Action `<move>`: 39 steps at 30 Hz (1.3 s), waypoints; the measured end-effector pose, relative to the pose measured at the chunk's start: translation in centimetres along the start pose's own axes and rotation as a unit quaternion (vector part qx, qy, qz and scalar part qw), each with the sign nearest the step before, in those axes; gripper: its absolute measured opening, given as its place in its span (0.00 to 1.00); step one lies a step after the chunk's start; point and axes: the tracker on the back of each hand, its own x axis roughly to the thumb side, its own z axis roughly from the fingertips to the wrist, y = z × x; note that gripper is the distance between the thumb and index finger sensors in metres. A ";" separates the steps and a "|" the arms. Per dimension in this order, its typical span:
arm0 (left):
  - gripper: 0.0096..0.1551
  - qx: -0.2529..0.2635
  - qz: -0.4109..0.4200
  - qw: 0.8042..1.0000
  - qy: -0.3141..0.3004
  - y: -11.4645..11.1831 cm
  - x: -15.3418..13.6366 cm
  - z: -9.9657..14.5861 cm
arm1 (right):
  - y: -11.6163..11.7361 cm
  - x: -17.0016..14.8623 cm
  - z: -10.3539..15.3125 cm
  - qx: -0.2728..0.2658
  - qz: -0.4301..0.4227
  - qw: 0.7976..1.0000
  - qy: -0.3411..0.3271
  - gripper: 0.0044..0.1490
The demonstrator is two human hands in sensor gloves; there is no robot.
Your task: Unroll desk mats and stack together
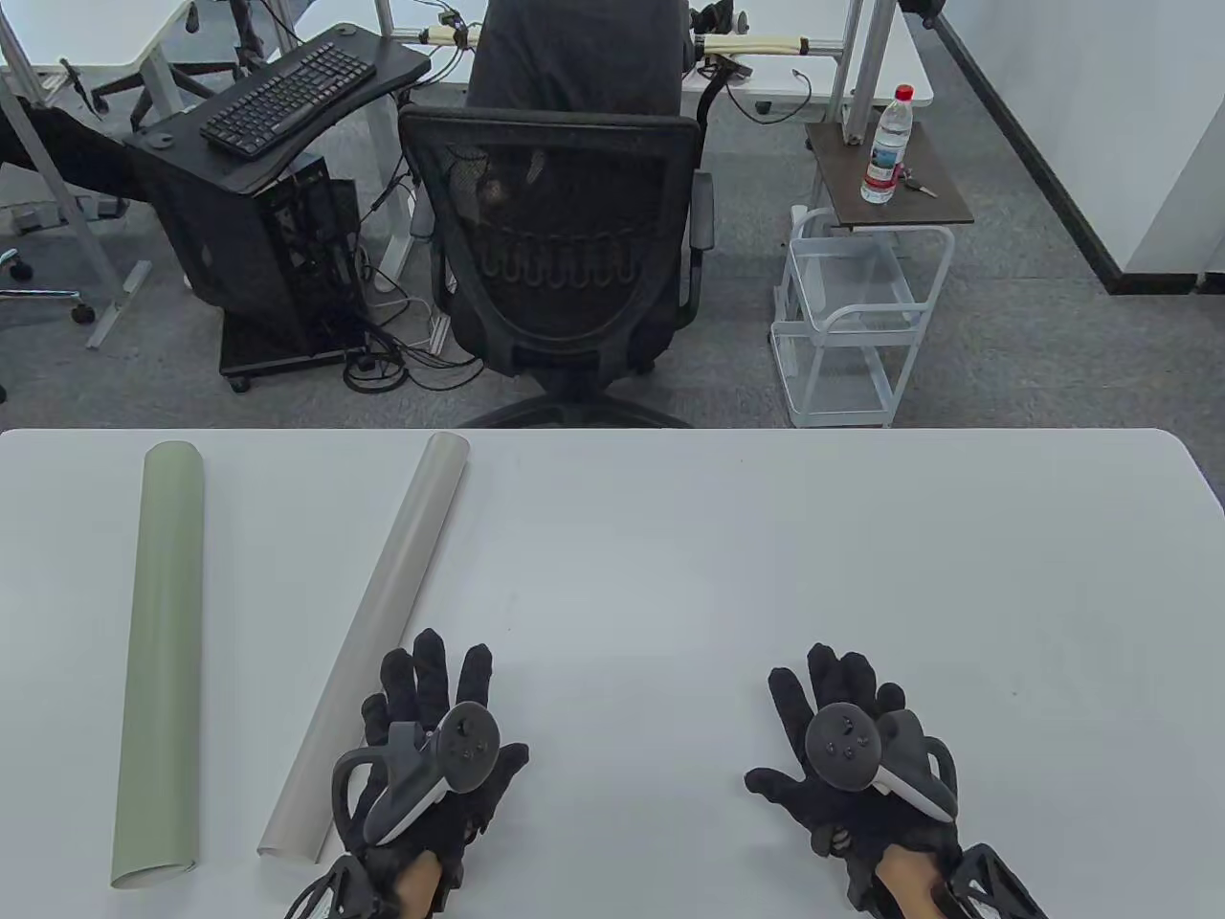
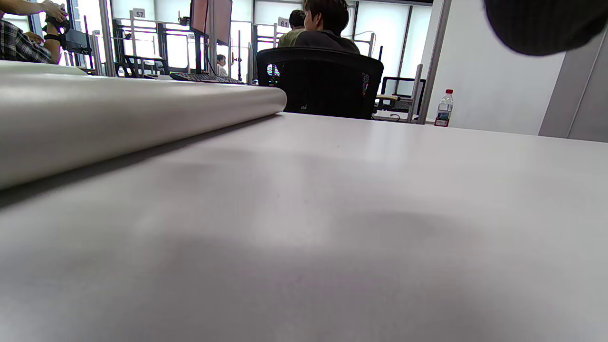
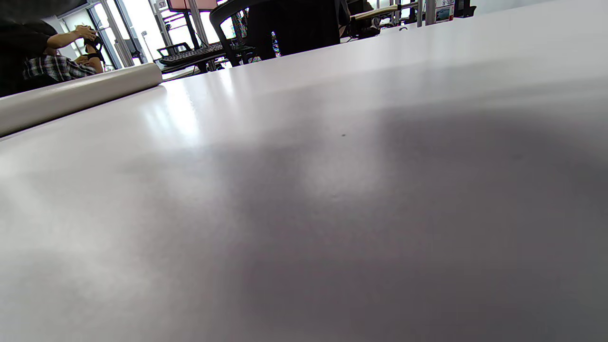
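Both hands lie flat and released near the bench's near edge, left grip [image 1: 431, 737] just beside the grey roll [image 1: 368, 641], green roll [image 1: 163, 661] towards the left edge; freed, either mat may curl back

Office chair [image 1: 565, 249], keyboard [image 1: 287, 99], water bottle [image 1: 887, 145].

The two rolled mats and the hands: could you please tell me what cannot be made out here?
- Green mat: hidden behind the grey mat in the left wrist view.
- Left hand: palm hidden under its tracker, table view.
- Right hand: absent from the right wrist view.
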 end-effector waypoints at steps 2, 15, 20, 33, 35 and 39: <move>0.58 0.005 0.001 1.000 0.002 0.2 -0.1 0.1 | 0.0 0.1 0.0 0.001 0.001 1.000 -0.001 0.62; 0.58 0.010 0.018 1.000 0.020 0.4 -1.4 0.0 | 0.4 0.6 0.0 0.010 0.002 1.000 -0.005 0.62; 0.59 0.006 0.018 0.999 0.028 0.2 -1.9 -0.1 | 0.5 0.8 -0.1 0.015 0.006 1.000 -0.010 0.62; 0.59 -0.044 0.025 0.991 0.125 0.7 -4.2 -1.9 | 0.3 1.1 0.2 0.016 -0.005 1.000 -0.022 0.62; 0.59 -0.056 0.017 0.988 0.142 0.8 -4.9 -2.8 | 0.3 1.2 0.2 0.017 -0.006 1.000 -0.022 0.62; 0.61 -0.080 -0.008 0.981 0.178 1.3 -6.9 -4.5 | 0.3 1.2 0.2 0.019 -0.007 1.000 -0.022 0.62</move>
